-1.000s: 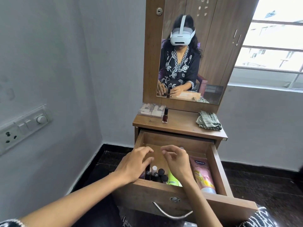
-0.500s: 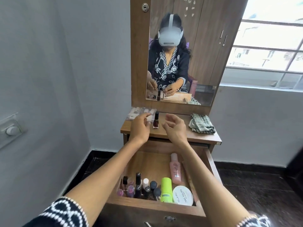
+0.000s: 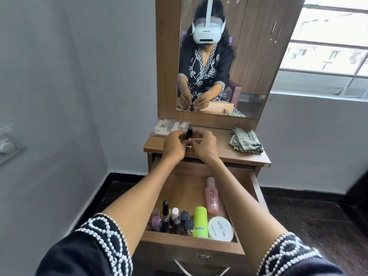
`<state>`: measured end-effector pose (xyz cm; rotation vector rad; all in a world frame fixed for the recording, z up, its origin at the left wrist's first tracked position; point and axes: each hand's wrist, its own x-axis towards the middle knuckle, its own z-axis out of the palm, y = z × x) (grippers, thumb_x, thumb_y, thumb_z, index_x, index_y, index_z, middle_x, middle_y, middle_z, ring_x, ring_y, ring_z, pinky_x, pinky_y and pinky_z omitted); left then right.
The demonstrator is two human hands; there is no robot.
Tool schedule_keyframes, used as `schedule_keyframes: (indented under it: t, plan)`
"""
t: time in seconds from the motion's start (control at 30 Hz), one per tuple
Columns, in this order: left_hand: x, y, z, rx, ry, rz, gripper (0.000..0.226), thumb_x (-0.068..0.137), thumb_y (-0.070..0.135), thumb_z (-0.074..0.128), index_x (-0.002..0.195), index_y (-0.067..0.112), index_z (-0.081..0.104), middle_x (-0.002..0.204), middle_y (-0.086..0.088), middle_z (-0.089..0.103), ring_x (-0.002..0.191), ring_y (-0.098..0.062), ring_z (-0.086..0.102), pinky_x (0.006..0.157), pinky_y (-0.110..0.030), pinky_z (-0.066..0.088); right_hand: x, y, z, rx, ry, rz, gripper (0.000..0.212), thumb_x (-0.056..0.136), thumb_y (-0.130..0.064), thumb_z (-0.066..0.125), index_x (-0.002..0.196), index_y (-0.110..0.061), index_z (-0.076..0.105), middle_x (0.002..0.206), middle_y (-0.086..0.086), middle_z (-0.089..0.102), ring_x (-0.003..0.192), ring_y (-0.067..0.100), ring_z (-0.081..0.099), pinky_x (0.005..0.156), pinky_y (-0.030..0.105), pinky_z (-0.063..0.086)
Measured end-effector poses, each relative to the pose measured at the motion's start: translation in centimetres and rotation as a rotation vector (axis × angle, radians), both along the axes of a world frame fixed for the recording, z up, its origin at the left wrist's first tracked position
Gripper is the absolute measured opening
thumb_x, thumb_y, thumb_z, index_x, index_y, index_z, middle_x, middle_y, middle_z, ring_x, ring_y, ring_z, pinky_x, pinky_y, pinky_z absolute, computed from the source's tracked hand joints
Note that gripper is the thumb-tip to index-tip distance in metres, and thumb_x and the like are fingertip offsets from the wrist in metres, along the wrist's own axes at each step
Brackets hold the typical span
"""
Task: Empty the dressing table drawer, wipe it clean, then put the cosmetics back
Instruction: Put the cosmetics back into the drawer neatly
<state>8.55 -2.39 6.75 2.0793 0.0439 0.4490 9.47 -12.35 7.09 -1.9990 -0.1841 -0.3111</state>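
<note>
Both hands' fingers (image 3: 196,136) pinching nail polish bottle (image 3: 49,132) upright on surface (image 3: 219,150); settle base flat before fingers spread.

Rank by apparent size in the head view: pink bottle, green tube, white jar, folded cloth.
1. Folded cloth, though farthest away.
2. Pink bottle and green tube: too alike.
3. White jar: close behind, unsure.

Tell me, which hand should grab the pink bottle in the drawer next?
Probably the right hand. The pink bottle lies along the drawer's right side, beside the right forearm, while the left hand sits farther across by the nail polish bottle.
</note>
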Motion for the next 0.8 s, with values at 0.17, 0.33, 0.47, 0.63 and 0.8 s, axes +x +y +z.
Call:
schedule_keyframes:
  t: [0.17,0.33,0.47,0.63,0.8]
  plan:
    - [-3.1,-0.2,1.1,0.035,-0.062,-0.05,0.022,0.087,0.004,0.059,0.107,0.009,0.067,0.106,-0.006,0.069,0.09,-0.009,0.056,0.075,-0.017,0.039,-2.6,-0.9,0.2,0.032,-0.06,0.044,0.022,0.085,-0.002,0.062,0.102,-0.015,0.067,0.096,-0.003,0.069,0.085,0.01,0.066,0.075,0.021,0.054]
    - [-7.6,-0.8,1.0,0.011,-0.049,-0.112,0.023,0.083,-0.001,0.062,0.104,0.006,0.069,0.102,-0.006,0.069,0.088,-0.01,0.058,0.065,-0.004,0.036,-6.6,-2.4,-0.9,0.115,-0.04,0.078,0.024,0.082,0.0,0.065,0.091,-0.022,0.066,0.085,-0.005,0.069,0.074,0.004,0.066,0.069,0.015,0.054]
    - [-10.2,-1.0,-1.0,-0.026,0.074,-0.117,0.025,0.079,0.0,0.068,0.104,0.003,0.069,0.1,-0.003,0.068,0.089,-0.011,0.061,0.071,-0.007,0.043,-9.3,-3.4,-2.8,0.114,0.135,0.117,0.026,0.081,-0.002,0.069,0.085,-0.026,0.063,0.081,-0.005,0.066,0.078,0.014,0.067,0.076,0.03,0.058]
    - [-11.3,-0.4,-3.3,0.048,0.27,-0.221,0.022,0.074,0.0,0.073,0.095,0.005,0.071,0.095,-0.008,0.072,0.089,-0.017,0.067,0.087,-0.033,0.052,-10.8,-4.2,-4.7,0.0,0.277,0.168,0.024,0.079,0.0,0.071,0.091,-0.02,0.064,0.077,-0.007,0.061,0.074,0.015,0.064,0.072,0.034,0.059]
    - [-11.8,-0.4,-4.6,0.125,0.282,-0.224,0.019,0.071,-0.001,0.074,0.084,0.013,0.073,0.084,-0.001,0.073,0.083,-0.013,0.068,0.082,-0.037,0.055,-11.1,-4.0,-5.5,-0.053,0.312,0.196,0.025,0.081,0.004,0.067,0.084,-0.02,0.059,0.075,-0.006,0.056,0.064,0.007,0.06,0.058,0.014,0.052]
